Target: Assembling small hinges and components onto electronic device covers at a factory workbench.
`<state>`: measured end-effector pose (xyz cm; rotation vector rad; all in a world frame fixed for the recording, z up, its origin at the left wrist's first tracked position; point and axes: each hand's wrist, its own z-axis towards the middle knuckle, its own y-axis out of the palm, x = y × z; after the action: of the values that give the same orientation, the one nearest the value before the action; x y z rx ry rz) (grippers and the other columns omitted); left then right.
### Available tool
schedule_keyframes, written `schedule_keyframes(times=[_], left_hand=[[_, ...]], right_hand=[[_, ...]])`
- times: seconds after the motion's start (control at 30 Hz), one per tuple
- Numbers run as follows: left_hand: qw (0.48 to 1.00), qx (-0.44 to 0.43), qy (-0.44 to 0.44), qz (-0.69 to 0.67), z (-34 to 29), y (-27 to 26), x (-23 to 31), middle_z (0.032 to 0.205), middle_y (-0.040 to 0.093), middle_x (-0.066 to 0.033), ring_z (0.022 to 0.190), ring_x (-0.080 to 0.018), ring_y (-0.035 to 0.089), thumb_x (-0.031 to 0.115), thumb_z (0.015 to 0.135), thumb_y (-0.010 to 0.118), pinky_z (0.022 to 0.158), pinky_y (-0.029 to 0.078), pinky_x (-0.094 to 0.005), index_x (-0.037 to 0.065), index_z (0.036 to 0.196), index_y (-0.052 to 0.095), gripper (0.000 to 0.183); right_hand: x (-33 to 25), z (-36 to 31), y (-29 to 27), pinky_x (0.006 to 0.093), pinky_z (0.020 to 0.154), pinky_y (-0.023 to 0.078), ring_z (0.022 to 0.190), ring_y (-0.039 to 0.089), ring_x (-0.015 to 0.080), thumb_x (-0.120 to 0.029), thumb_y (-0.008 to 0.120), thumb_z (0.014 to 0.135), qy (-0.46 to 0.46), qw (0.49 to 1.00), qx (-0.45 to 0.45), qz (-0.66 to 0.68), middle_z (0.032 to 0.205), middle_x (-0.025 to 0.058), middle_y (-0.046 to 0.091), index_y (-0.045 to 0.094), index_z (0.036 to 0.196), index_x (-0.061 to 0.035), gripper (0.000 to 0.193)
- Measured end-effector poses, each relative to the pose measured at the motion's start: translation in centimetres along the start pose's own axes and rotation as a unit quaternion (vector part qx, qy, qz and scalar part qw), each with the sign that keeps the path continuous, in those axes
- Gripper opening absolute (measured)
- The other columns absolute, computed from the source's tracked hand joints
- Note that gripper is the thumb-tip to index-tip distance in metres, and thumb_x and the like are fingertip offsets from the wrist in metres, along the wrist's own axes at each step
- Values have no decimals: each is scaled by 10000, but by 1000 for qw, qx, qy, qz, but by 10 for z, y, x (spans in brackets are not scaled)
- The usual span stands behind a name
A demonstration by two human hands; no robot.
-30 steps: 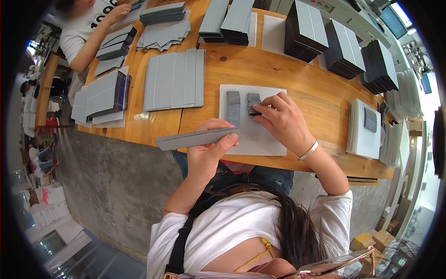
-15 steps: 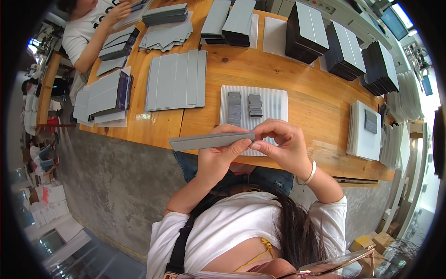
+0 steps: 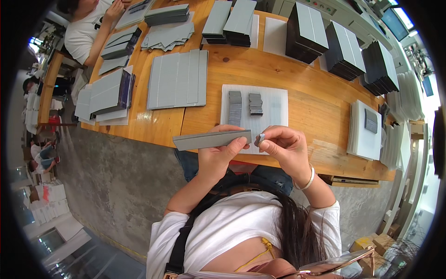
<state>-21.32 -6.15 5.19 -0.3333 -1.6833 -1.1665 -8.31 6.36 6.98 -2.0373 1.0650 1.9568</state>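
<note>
My left hand (image 3: 217,157) grips a long flat grey strip (image 3: 204,140), thumb on top at its right end; the strip points left past the table's front edge. Just right of that end, my right hand (image 3: 289,148) pinches a small dark grey piece (image 3: 259,140) between thumb and fingertips, apart from the strip. Beneath and beyond both hands is a white ribbed sheet (image 3: 274,102). On it rest a longer column of small grey pieces (image 3: 235,109) and a shorter column of similar pieces (image 3: 255,105) to its right.
A wide stack of grey panels (image 3: 172,81) lies left of the sheet. Tall dark-sided stacks (image 3: 309,32) line the far right edge. White sheets (image 3: 360,139) with a grey piece on top sit at the right. Across the far left corner sits another person (image 3: 83,37).
My right hand has drawn slightly away from the strip's end, and a small piece now shows in its fingers, apart from the strip. The other person's arms have shifted.
</note>
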Motion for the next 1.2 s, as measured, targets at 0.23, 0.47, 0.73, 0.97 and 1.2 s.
schedule_keyframes(times=[0.23,0.47,0.73,0.97,1.2], left_hand=[[976,40,141,158,2,5,-13,914,624,-63,705,-76,571,46,806,708,584,442,-170,15,915,643,130],[957,13,177,231,1,6,-5,911,631,-50,650,-52,500,45,771,734,525,340,-162,39,873,680,116],[996,27,41,69,-2,11,1,899,642,-47,771,-69,581,29,805,698,642,451,-181,2,959,644,165],[996,0,41,73,-3,5,1,907,638,-65,823,-100,617,20,829,658,707,511,-210,-14,971,603,157],[988,30,121,88,0,11,-7,891,635,-82,780,-104,607,10,802,690,634,491,-203,-2,921,627,135]], right_hand=[[7,3,12,247,639,500,743,615,141,29,732,732,-221,955,61,-186,844,82,667,715,893,-9,166],[-1,1,12,257,647,507,758,622,163,44,735,706,-280,919,54,-271,831,96,668,712,920,-8,221],[-3,-2,6,268,720,513,802,623,165,6,716,762,-196,959,-3,-203,882,99,658,660,937,24,185],[-12,-12,9,265,716,540,905,610,158,-27,670,834,19,998,-9,53,916,92,628,588,1008,57,210],[3,-3,9,240,674,527,841,605,145,-6,696,799,-153,985,-17,-77,888,84,631,668,982,36,190]])
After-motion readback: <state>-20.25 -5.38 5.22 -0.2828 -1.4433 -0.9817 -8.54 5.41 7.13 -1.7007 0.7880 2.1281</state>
